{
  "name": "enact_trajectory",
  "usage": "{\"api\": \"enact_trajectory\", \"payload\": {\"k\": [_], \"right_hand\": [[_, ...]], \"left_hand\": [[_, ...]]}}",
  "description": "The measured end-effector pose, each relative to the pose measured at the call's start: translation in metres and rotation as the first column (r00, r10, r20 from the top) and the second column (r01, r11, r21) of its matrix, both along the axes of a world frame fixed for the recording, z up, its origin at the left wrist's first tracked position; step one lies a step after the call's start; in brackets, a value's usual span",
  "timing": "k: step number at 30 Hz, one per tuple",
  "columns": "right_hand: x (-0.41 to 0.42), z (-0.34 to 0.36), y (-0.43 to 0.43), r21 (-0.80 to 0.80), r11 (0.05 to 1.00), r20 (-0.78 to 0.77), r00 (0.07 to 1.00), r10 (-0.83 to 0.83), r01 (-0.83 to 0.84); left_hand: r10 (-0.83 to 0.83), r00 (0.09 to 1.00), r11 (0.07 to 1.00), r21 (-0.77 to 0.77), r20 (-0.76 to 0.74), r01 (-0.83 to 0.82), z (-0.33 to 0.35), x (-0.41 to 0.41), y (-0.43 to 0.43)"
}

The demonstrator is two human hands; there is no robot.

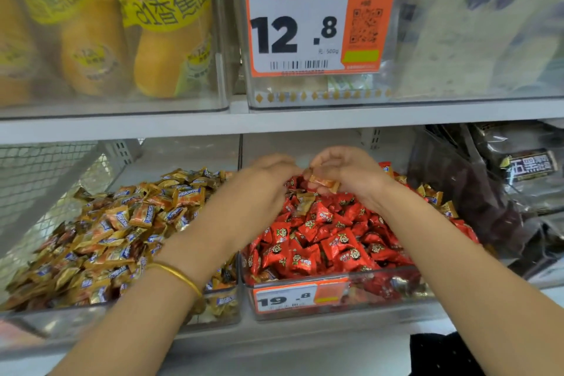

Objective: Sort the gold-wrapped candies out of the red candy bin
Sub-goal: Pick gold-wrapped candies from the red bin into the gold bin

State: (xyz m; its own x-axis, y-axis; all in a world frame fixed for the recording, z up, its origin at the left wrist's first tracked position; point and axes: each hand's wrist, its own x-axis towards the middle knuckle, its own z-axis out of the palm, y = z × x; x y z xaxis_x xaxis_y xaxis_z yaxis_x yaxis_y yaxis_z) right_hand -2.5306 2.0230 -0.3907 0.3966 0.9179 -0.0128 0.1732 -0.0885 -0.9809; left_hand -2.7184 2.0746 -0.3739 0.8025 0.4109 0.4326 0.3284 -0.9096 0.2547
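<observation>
**Head view: gold candy pinched over the back of the red bin**

Both hands meet above the back edge of the red bin (390,287), which stands on the lower shelf (274,337).

- Right hand (345,171): pinches one gold candy (324,183) under curled fingers, just clear of the heap of red candies (320,238).
- Left hand (268,174): curled, knuckles up, fingertips close to the right's. Its palm is hidden, so I cannot tell whether it holds anything.
- Strays left in the red bin: one half-buried gold piece (305,203) just below the hands, and a cluster of gold pieces (433,195) along the back right edge.
- Gold bin (219,305): just beside the red bin's left wall and heaped up to its front rim.

Risks, as judged from here:

- The wrapper looks slick and the pinch is light. A fumbled pass between the hands would drop the candy back among the reds.
- The gold bin is already piled high. A piece tossed onto the slope could slide over the front wall or spill back across the divide.
- The left forearm lies across the corner where the two bins meet. Dragging it could sweep candies off the heaps.
- Strays at the back right edge are easy to overlook.
</observation>
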Motion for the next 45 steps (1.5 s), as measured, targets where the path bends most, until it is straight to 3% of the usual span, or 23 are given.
{"api": "enact_trajectory", "payload": {"k": [2, 7, 12, 16, 19, 24, 28, 30, 32, 35, 37, 41, 45], "right_hand": [[0.004, 0.000, -0.006, -0.002, 1.000, -0.020, 0.999, -0.027, 0.027], [0.011, -0.007, -0.017, -0.057, 0.997, -0.070, 0.996, -0.052, 0.048], [0.019, -0.014, -0.019, -0.084, 0.995, -0.148, 0.987, -0.066, 0.054], [0.021, -0.014, -0.021, -0.063, 0.996, -0.186, 0.980, -0.074, 0.063], [0.022, -0.013, -0.022, -0.039, 0.995, -0.230, 0.968, -0.101, 0.095], [0.019, -0.012, -0.022, 0.000, 0.990, -0.239, 0.962, -0.134, 0.138], [0.016, -0.010, -0.021, 0.040, 0.972, -0.283, 0.936, -0.210, 0.231], [0.014, -0.010, -0.019, 0.051, 0.960, -0.287, 0.925, -0.249, 0.274], [0.008, -0.009, -0.017, 0.031, 0.956, -0.272, 0.923, -0.273, 0.292], [-0.001, -0.006, -0.015, -0.018, 0.979, -0.479, 0.857, -0.189, 0.205], [-0.003, -0.001, -0.015, -0.033, 0.994, -0.655, 0.749, -0.099, 0.102], [0.001, -0.003, -0.017, -0.008, 0.997, -0.724, 0.688, -0.055, 0.071], [0.009, -0.003, -0.019, 0.001, 0.992, -0.792, 0.605, -0.077, 0.128]], "left_hand": [[-0.008, 0.991, 0.996, -0.086, -0.133, -0.003, 0.001, 0.023, -0.006], [0.257, 0.823, 0.911, -0.159, -0.506, -0.382, -0.012, 0.082, 0.013], [0.141, 0.733, 0.898, -0.225, -0.666, -0.378, -0.029, 0.096, 0.033], [0.182, 0.838, 0.931, -0.184, -0.514, -0.315, -0.034, 0.097, 0.032], [0.225, 0.862, 0.921, -0.190, -0.455, -0.341, -0.032, 0.099, 0.030], [0.310, 0.874, 0.850, -0.303, -0.375, -0.431, -0.025, 0.092, 0.028], [0.332, 0.920, 0.819, -0.421, -0.207, -0.390, -0.011, 0.086, 0.026], [0.299, 0.954, 0.761, -0.595, -0.031, -0.258, -0.006, 0.079, 0.024], [0.286, 0.951, 0.621, -0.778, 0.114, -0.094, -0.001, 0.074, 0.019], [0.263, 0.942, 0.485, -0.873, 0.208, 0.058, 0.000, 0.076, 0.012], [0.238, 0.940, 0.486, -0.868, 0.244, 0.102, 0.000, 0.080, 0.008], [0.199, 0.938, 0.612, -0.783, 0.285, 0.108, -0.002, 0.086, 0.010], [0.401, 0.867, 0.595, -0.804, 0.296, 0.000, -0.015, 0.090, 0.023]]}}
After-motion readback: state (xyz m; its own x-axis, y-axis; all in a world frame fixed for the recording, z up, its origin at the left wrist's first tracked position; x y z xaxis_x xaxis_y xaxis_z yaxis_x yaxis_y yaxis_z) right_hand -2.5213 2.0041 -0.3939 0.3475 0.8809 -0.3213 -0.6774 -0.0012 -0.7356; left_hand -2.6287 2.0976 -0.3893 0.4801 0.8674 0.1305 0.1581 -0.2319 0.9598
